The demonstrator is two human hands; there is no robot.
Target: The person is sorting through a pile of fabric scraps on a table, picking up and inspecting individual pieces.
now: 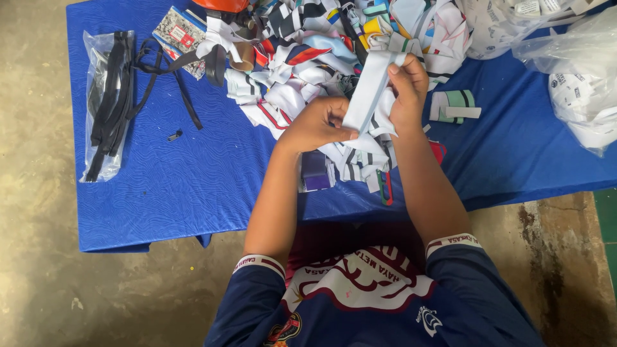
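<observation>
The left hand (315,125) and right hand (406,90) both pinch a pale fabric strip (369,87) (white, folded lengthwise) above the scrap pile (308,58) on the blue counter (193,180).

pale fabric strip (371,87), upright, pinched above mixed scrap pile on blue table.

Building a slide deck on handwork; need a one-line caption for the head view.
Left hand and right hand hold a pale fabric strip above mixed fabric scraps on a blue table.
</observation>
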